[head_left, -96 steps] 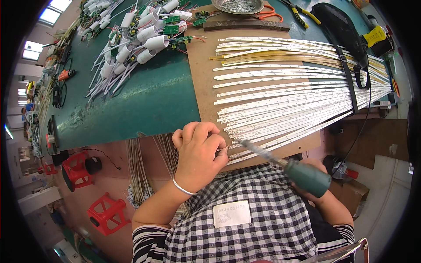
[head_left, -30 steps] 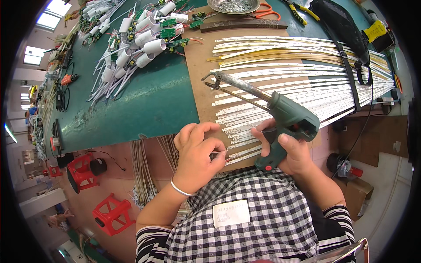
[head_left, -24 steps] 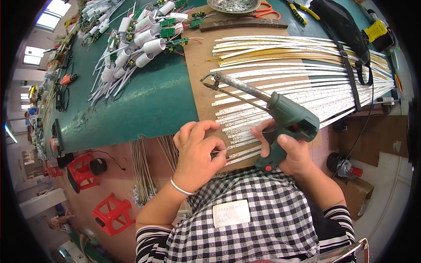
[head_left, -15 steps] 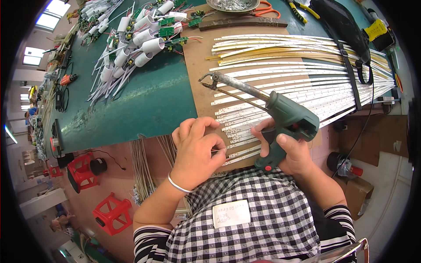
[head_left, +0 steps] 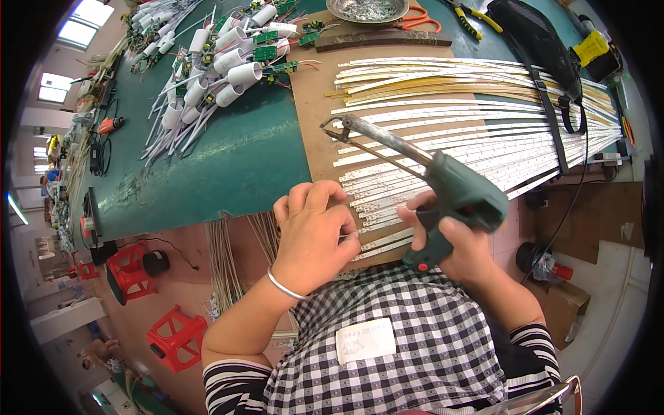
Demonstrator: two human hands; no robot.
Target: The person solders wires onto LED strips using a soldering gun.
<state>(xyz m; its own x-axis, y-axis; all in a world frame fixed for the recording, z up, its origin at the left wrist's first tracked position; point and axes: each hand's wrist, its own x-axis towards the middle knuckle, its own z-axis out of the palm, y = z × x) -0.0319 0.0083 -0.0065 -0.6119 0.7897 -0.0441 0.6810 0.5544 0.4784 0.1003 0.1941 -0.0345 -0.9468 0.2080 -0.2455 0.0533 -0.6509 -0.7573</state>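
My right hand (head_left: 460, 249) is wrapped around the handle of a dark green soldering gun (head_left: 465, 190). The gun's metal barrel slants up and left, and its tip hangs over the brown board (head_left: 319, 149). Below the tip, my left hand (head_left: 315, 232) has thumb and forefinger pinched together by the left ends of the nearest white LED strips (head_left: 384, 243). Whatever sits in that pinch is hidden by the fingers. Many such strips lie side by side across the board, fanning in toward the right.
White cylindrical housings (head_left: 243, 72) with green circuit boards and wires are heaped at the back left. A dark bar (head_left: 384, 39), a metal dish (head_left: 366, 10), orange-handled scissors (head_left: 418, 19) and yellow-handled pliers (head_left: 465, 19) lie behind. A black strap (head_left: 551, 124) crosses the strips.
The soldering gun has shifted slightly right and down along with my right hand. My left hand has moved a touch to the right, still pinched by the strip ends.
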